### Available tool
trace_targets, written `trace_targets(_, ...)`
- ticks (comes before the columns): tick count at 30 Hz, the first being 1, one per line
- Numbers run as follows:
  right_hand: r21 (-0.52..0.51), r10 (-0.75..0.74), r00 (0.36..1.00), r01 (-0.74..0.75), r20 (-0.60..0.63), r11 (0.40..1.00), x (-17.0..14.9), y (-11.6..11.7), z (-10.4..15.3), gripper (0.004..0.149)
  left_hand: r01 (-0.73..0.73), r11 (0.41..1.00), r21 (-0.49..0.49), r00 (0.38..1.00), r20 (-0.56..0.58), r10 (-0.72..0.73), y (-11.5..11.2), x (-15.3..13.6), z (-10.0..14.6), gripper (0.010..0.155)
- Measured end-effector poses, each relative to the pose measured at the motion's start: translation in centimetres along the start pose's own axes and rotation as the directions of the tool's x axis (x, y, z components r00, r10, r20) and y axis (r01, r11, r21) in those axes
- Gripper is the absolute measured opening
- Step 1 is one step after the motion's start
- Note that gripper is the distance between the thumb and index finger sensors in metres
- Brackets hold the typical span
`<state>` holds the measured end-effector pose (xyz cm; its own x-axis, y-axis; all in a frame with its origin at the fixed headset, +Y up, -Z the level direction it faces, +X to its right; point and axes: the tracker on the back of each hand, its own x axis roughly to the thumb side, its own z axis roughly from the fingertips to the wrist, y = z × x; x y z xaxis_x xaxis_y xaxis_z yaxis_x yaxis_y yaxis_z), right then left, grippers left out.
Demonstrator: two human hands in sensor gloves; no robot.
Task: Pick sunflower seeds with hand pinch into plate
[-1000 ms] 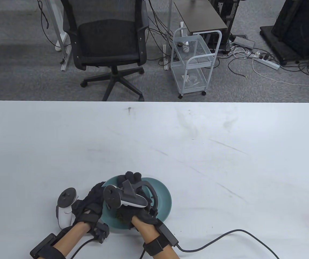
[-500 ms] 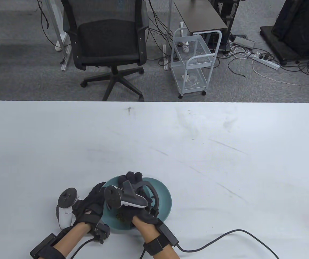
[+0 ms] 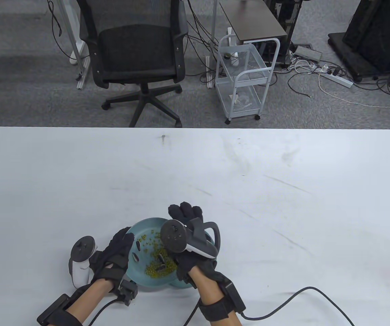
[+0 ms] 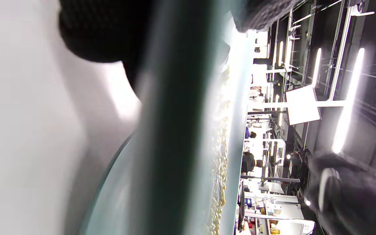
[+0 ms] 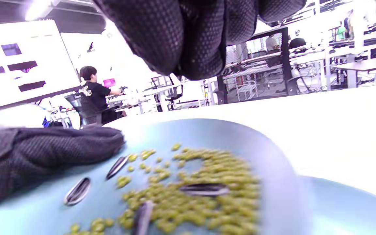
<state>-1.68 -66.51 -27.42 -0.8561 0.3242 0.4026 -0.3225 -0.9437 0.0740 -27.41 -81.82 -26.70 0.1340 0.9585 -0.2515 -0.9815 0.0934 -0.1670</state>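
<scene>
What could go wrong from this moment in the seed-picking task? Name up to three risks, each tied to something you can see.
1. The upper plate looks tilted on a second plate, with the left hand at its rim; it may slip and spill.
2. The sunflower seeds lie among small green beans, so a pinch might take beans too.
3. The right hand hangs close above the plate; its tracker could knock the rim.

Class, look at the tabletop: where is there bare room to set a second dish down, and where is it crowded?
Bare table lies right of the teal plate out to the right edge, across the far half, and at the far left. It is crowded at the near edge: the left hand holds the plate's rim, the right hand is above it, and a cable trails right.
</scene>
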Motion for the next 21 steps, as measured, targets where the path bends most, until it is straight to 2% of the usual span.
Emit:
trace_targets(3,-0.001,-0.003,0.999,0.003,-0.042,1.0,-2.7,-0.4,1.9,0.035,-0.011,1.0,0.007,1.0,-0.007,0.011,0.4,-0.1,-0.2,0.046)
trace_targets(6,0.039,0.0,0.994,0.004,-0.105,0.999,-6.0,1.4,3.4,0.035,-0.02,1.0,0.022,1.0,-0.004,0.02,0.7,-0.2,-0.2,0.047)
trace_targets(8,0.133,-0.041,0.987,0.062,-0.157,0.989,-7.8,3.1,3.4,0.035,-0.027,0.999,0.029,1.0,0.002,0.027,0.9,0.0,-0.2,0.046)
trace_targets(10,0.193,-0.069,0.981,0.104,-0.182,0.976,-8.5,4.0,2.9,0.035,-0.036,0.999,0.026,0.999,0.01,0.036,1.0,0.2,-0.1,0.046)
trace_targets(14,0.246,-0.007,0.981,0.055,-0.192,0.968,-8.4,4.6,2.4,0.035,-0.049,0.998,0.037,0.999,0.013,0.049,1.3,0.4,-0.1,0.046)
trace_targets(21,0.213,-0.041,0.974,0.09,-0.223,0.973,-8.9,4.2,2.6,0.037,-0.061,0.997,0.048,0.998,0.0,0.061,1.3,0.2,0.0,0.046)
